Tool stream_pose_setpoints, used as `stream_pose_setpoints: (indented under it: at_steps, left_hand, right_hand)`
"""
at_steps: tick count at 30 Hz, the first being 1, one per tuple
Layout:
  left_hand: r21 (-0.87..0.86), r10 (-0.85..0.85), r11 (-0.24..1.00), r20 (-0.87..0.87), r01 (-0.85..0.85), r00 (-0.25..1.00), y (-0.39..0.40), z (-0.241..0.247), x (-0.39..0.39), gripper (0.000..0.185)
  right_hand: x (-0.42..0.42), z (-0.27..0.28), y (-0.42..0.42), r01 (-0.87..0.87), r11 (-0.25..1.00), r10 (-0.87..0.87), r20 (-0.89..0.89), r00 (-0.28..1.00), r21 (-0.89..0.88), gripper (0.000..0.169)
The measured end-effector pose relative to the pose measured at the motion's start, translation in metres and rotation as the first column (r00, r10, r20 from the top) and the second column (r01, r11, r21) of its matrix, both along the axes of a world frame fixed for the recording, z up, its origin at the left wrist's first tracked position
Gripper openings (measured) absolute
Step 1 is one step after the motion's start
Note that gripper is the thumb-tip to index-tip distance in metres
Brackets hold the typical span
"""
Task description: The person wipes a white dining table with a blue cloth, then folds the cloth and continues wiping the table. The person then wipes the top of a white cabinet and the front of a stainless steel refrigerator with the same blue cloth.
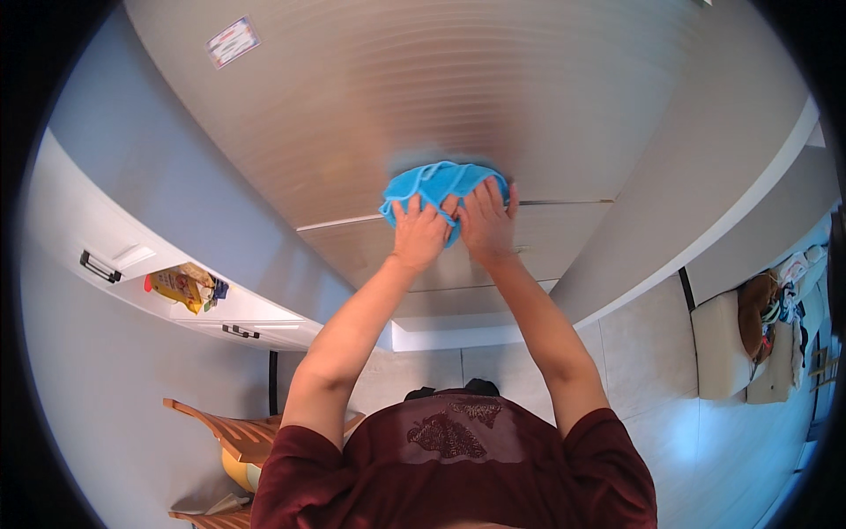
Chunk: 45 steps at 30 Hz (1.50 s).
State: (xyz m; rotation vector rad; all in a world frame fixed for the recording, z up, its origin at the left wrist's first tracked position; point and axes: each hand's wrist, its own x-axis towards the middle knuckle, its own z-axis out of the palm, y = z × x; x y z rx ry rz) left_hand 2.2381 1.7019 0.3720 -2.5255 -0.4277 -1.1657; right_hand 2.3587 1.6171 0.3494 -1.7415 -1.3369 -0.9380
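Observation:
A bunched blue microfiber cloth [439, 177] lies against the shiny, metallic-looking front of what appears to be a refrigerator [297, 145], near the seam below its upper door. My left hand [420, 233] presses on the cloth's lower left part, fingers spread over its folds. On the lower right part rests my right hand [488, 221], slightly blurred, its thumb side close to my left fingers. Both arms reach forward. Beneath the seam is a drawer front [357, 244], partly hidden by my arms.
A printed sticker [233, 42] is on the upper left front. White cabinets [132, 258] with black handles and an open niche of packets [180, 287] stand left. Wooden chairs [231, 430] are lower left. To the right are a wall panel [700, 178] and a sofa [717, 344] with items on it.

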Motion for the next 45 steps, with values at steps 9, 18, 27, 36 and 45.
stream_pose_setpoints:
  at_steps: [9,18,27,36,45]
  left_hand:
    - [0.109,-0.209,0.964,-0.261,0.244,0.942,-0.076,0.031,0.115,0.044]
    - [0.270,-0.245,0.899,-0.343,0.346,0.907,-0.105,0.067,0.169,0.037]
    - [0.320,-0.294,0.897,-0.083,0.305,0.952,-0.106,0.182,0.185,0.031]
    - [0.443,-0.365,0.859,0.183,0.255,0.913,-0.078,0.241,0.168,0.030]
    - [0.365,-0.226,0.921,0.223,0.133,0.948,-0.014,0.216,0.069,0.036]
  right_hand:
    - [0.092,-0.016,-0.071,0.176,0.972,-0.117,-0.330,0.937,0.156,0.057]
    - [0.135,0.011,-0.094,0.062,0.923,0.061,-0.301,0.952,0.380,0.045]
    - [0.170,0.140,-0.091,0.074,0.907,-0.064,-0.038,0.997,0.416,0.035]
    - [0.145,0.227,-0.060,0.047,0.842,-0.056,0.000,0.998,0.538,0.044]
    - [0.057,0.215,0.003,-0.106,0.882,0.048,0.136,0.990,0.459,0.038]
